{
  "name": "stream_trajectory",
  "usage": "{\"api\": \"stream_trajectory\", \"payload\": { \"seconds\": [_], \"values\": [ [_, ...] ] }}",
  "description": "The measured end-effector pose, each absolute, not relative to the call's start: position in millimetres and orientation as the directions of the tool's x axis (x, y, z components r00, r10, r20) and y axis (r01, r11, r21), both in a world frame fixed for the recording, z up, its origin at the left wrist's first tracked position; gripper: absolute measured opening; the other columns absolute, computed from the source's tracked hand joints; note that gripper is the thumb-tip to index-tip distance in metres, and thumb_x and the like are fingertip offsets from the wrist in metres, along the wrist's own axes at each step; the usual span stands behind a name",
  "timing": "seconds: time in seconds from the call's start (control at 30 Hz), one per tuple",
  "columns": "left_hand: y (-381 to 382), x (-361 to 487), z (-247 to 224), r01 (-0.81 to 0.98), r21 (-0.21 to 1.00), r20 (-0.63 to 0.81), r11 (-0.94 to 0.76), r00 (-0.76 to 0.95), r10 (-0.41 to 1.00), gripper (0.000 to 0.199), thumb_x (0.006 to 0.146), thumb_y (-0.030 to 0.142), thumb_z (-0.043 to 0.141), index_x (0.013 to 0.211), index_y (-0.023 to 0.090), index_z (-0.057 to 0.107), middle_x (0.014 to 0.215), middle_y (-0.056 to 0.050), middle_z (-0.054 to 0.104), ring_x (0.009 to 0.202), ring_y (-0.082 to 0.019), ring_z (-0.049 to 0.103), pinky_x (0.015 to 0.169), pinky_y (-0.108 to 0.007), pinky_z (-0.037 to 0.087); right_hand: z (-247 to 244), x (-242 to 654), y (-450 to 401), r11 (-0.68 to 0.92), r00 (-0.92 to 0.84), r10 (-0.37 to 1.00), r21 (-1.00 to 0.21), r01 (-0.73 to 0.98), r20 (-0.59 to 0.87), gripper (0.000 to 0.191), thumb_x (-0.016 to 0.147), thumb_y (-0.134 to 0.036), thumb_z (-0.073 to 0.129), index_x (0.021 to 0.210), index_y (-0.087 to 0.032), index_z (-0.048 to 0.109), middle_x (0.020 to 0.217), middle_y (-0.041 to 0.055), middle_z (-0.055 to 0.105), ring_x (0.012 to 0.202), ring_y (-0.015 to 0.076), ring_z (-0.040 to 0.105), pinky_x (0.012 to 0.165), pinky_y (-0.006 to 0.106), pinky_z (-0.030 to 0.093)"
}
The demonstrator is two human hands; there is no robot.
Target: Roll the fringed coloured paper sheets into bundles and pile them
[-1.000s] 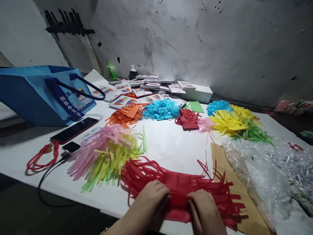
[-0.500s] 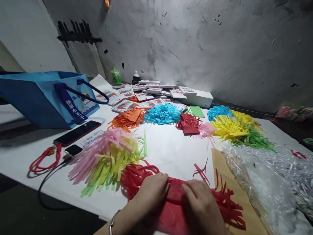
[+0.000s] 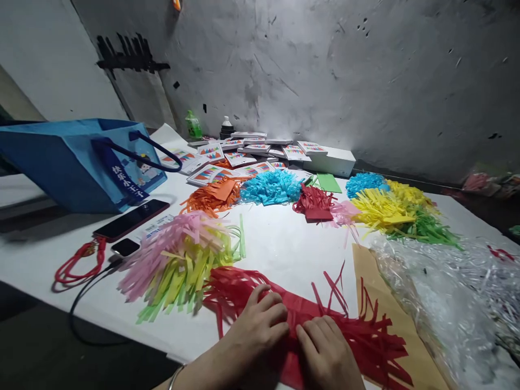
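Observation:
Red tissue paper with cut fringes at both ends lies across the near edge of the white table. My left hand rests on its middle with the fingers bent, the thumb side near the centre. Close beside it, my right hand presses on the same paper with curled fingers. Both fingertip groups touch the red sheet, and its lower part runs down between the hands. The left fringe spreads toward a pink and yellow-green fringed bundle. Over brown paper lies the right fringe.
A blue bag, a phone and a corded device are at left. Behind are orange, blue, dark red and yellow fringed bundles, with stacked flat packs. Clear plastic lies at right.
The red paper's middle band has spread out flatter and wider. My left hand's fingers have lifted and bent more, and my right hand has shifted slightly down.

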State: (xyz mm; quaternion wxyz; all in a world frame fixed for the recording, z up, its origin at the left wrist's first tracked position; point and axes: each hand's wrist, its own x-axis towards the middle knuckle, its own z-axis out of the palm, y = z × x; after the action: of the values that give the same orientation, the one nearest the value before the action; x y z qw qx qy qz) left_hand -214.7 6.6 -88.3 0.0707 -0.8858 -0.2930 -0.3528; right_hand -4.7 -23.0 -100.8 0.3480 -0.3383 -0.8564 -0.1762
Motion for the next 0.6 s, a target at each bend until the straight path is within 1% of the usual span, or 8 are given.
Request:
{"api": "stream_trajectory", "payload": {
  "seconds": [0.07,0.13,0.23,0.3,0.33,0.47,0.53,0.6],
  "values": [
    [2,-218,-91,0.536,0.111,0.635,-0.837,0.609,0.475,0.023,0.103,0.022,0.055,0.081,0.022,0.063,0.073,0.003,0.061,0.078,-0.017,0.051,0.099,-0.041,0.027,-105,0,-28,0.696,-0.542,0.432,0.115,0.708,0.721,0.032,0.094,0.000,0.038,0.097,-0.014,0.067,0.088,0.0065,0.070,0.084,0.0226,0.063,0.095,0.039,0.043],
    [-4,-223,-92,0.562,0.184,0.559,-0.807,0.616,0.556,0.015,0.100,0.022,0.059,0.086,0.023,0.064,0.077,0.003,0.063,0.080,-0.017,0.052,0.096,-0.039,0.028,-108,5,-32,0.693,-0.538,0.471,0.084,0.716,0.699,0.031,0.095,-0.002,0.039,0.099,-0.016,0.066,0.092,0.0058,0.070,0.087,0.0222,0.063,0.098,0.038,0.040],
    [-13,-228,-90,0.683,0.283,0.419,-0.674,0.543,0.727,0.012,0.095,0.018,0.065,0.084,0.022,0.064,0.085,0.002,0.066,0.084,-0.019,0.054,0.092,-0.040,0.028,-110,8,-34,0.671,-0.460,0.616,-0.120,0.731,0.640,0.027,0.099,-0.009,0.039,0.096,-0.020,0.063,0.090,0.0030,0.067,0.084,0.0210,0.060,0.094,0.039,0.037],
    [-14,-227,-85,0.777,0.289,0.333,-0.560,0.467,0.819,0.016,0.094,0.015,0.061,0.078,0.020,0.063,0.084,-0.001,0.066,0.083,-0.021,0.054,0.088,-0.042,0.030,-109,6,-32,0.607,-0.396,0.716,-0.233,0.760,0.575,0.026,0.100,-0.012,0.038,0.087,-0.022,0.059,0.083,0.0013,0.062,0.079,0.0214,0.056,0.090,0.041,0.034],
    [-14,-225,-80,0.816,0.277,0.283,-0.508,0.435,0.854,0.018,0.094,0.015,0.059,0.076,0.019,0.063,0.084,-0.002,0.066,0.083,-0.022,0.054,0.086,-0.043,0.030,-108,5,-30,0.565,-0.369,0.754,-0.249,0.787,0.544,0.027,0.099,-0.012,0.039,0.083,-0.023,0.057,0.080,0.0008,0.060,0.076,0.0221,0.054,0.087,0.042,0.033],
    [-5,-216,-59,0.891,0.231,0.100,-0.391,0.378,0.921,0.021,0.096,0.019,0.053,0.078,0.017,0.065,0.088,-0.007,0.068,0.087,-0.027,0.056,0.083,-0.046,0.034,-101,-3,-23,0.407,-0.308,0.838,-0.140,0.902,0.450,0.025,0.096,-0.014,0.045,0.074,-0.024,0.054,0.073,0.0023,0.057,0.073,0.0268,0.052,0.078,0.046,0.031],
    [0,-212,-53,0.902,0.219,0.066,-0.371,0.366,0.928,0.022,0.096,0.022,0.054,0.079,0.017,0.066,0.088,-0.007,0.068,0.089,-0.028,0.057,0.084,-0.048,0.035,-97,-6,-21,0.356,-0.292,0.848,-0.066,0.932,0.443,0.023,0.094,-0.013,0.046,0.075,-0.023,0.056,0.074,0.0045,0.058,0.075,0.0292,0.053,0.081,0.050,0.031],
    [3,-209,-52,0.907,0.212,0.051,-0.364,0.361,0.931,0.021,0.095,0.023,0.057,0.078,0.017,0.067,0.089,-0.008,0.069,0.090,-0.029,0.058,0.086,-0.050,0.036,-95,-8,-20,0.381,-0.312,0.806,-0.037,0.924,0.503,0.021,0.093,-0.011,0.044,0.084,-0.021,0.060,0.083,0.0073,0.062,0.082,0.0303,0.055,0.088,0.054,0.031]
  ]
}}
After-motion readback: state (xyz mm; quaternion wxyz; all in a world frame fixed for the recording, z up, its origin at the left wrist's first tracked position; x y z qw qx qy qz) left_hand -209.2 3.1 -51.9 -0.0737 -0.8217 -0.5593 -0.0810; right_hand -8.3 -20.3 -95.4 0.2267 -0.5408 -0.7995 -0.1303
